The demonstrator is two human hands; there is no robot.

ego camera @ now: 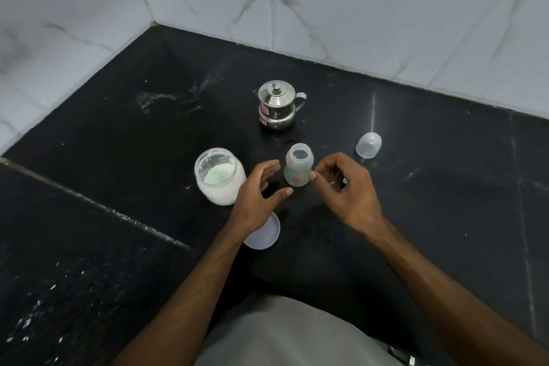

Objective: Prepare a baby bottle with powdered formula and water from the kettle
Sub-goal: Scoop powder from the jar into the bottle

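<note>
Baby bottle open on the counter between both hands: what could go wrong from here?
1. The baby bottle stands unheld; the left hand or right hand, both close beside it, could tip it.
2. Its narrow mouth may make powder from the open jar spill.
3. The kettle stands behind it, so a reach for it might knock the bottle.

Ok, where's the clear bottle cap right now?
In the head view the clear cap lies alone on the black counter, right of the baby bottle and beyond the right hand.
</note>
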